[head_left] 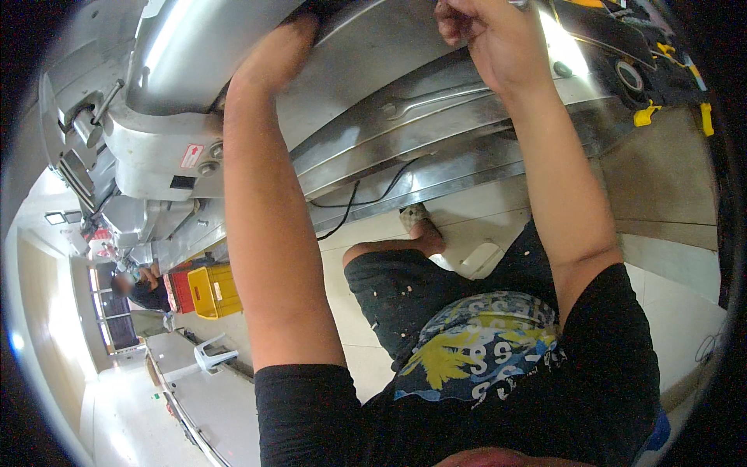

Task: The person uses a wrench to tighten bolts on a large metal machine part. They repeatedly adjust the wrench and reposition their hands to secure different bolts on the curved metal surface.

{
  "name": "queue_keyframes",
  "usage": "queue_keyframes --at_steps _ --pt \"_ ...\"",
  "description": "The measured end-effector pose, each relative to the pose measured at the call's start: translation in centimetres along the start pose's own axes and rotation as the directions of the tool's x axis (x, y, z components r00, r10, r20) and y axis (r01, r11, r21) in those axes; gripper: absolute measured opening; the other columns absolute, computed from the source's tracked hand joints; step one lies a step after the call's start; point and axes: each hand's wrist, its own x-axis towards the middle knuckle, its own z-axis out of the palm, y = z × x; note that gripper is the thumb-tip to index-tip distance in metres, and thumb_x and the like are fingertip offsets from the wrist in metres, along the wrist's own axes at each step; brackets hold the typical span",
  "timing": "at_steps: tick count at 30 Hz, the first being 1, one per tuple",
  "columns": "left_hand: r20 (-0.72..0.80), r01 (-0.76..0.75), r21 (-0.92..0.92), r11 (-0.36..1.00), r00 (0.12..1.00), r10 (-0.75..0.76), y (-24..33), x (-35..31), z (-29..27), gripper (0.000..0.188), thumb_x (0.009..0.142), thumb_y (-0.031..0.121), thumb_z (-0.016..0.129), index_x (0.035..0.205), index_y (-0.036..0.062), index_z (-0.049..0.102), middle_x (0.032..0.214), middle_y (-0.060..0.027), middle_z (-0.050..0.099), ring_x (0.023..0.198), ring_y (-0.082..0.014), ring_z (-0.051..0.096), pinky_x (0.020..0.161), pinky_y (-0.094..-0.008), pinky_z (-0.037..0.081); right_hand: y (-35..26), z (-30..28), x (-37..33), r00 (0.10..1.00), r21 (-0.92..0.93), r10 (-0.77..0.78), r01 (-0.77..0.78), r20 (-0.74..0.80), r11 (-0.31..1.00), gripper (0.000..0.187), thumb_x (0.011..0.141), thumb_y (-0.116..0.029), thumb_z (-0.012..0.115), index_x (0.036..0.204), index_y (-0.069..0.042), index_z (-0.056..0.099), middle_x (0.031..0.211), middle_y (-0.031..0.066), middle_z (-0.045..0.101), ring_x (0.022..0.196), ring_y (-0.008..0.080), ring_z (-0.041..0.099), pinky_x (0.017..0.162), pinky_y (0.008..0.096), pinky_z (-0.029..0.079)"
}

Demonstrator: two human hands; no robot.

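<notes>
My left hand (289,48) reaches into a dark gap in a grey metal machine (159,144). It is smeared by motion, and its fingers are hidden inside. My right hand (498,47) is raised at the top edge of the view, its fingers curled in. A small bit of shiny metal (520,3) shows beside it, cut off by the frame; what the fingers hold is not clear. Between and below my hands, a long silver wrench (440,101) lies along the machine's metal ledge.
A black tool bag (615,47) with yellow clips sits at the upper right. Black cable (354,204) hangs below the ledge. Yellow crate (214,293), red crate (180,292) and white chair (215,354) stand to the left. Another person (144,289) is farther back.
</notes>
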Motion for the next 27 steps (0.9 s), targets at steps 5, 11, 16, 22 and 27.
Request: queue_keyframes --at_steps 5,11,16,22,27 --pt "0.063 -0.05 0.124 0.991 0.997 0.042 -1.6 0.8 0.2 0.041 0.103 0.028 0.037 0.123 0.0003 0.06 0.13 -0.0291 0.063 0.12 -0.0461 0.06 0.104 -0.051 0.045 -0.1 1.2 0.3 0.999 -0.031 0.035 -0.036 -0.028 0.999 0.015 0.086 -0.008 0.055 0.1 -0.009 0.061 0.073 0.0031 0.064 0.057 0.013 0.06 0.052 0.0268 0.047" --pt "-0.003 0.008 -0.004 1.0 1.0 -0.008 -0.8 0.8 0.4 0.038 0.103 0.027 0.042 0.125 0.003 0.063 0.129 -0.0279 0.064 0.121 -0.0434 0.061 0.103 -0.0496 0.046 0.2 1.7 0.4 0.998 0.032 0.032 -0.031 -0.045 0.999 0.017 0.088 -0.006 0.054 0.103 -0.009 0.061 0.077 0.0058 0.065 0.062 0.0163 0.063 0.057 0.0292 0.051" --pt "0.088 -0.08 0.229 0.97 0.994 0.061 -1.9 2.0 0.5 0.036 0.102 0.024 0.043 0.125 0.0037 0.062 0.126 -0.0291 0.065 0.116 -0.0463 0.064 0.099 -0.0527 0.05 -0.4 2.1 -0.3 0.992 0.044 0.026 -0.02 -0.125 0.999 0.02 0.089 -0.006 0.055 0.108 -0.009 0.061 0.08 0.0075 0.066 0.064 0.0179 0.064 0.059 0.0301 0.053" --pt "0.037 -0.15 0.281 0.948 0.989 0.145 -9.4 4.2 3.1 0.034 0.102 0.022 0.043 0.125 0.0052 0.062 0.123 -0.0276 0.067 0.112 -0.0468 0.065 0.096 -0.0542 0.051 -0.1 2.4 0.1 0.997 0.035 0.034 -0.032 -0.066 0.999 0.02 0.09 -0.006 0.054 0.109 -0.008 0.06 0.079 0.008 0.066 0.063 0.0178 0.065 0.059 0.0297 0.052" --pt "0.053 0.158 0.159 0.974 0.984 -0.168 -2.1 1.5 0.9 0.044 0.104 0.031 0.038 0.118 0.0001 0.066 0.124 -0.0303 0.066 0.117 -0.0445 0.063 0.102 -0.0499 0.046 -0.3 2.2 0.1 0.998 0.008 0.015 -0.014 -0.053 1.0 0.018 0.09 -0.006 0.054 0.107 -0.007 0.06 0.078 0.0076 0.065 0.063 0.0177 0.065 0.058 0.0296 0.052"
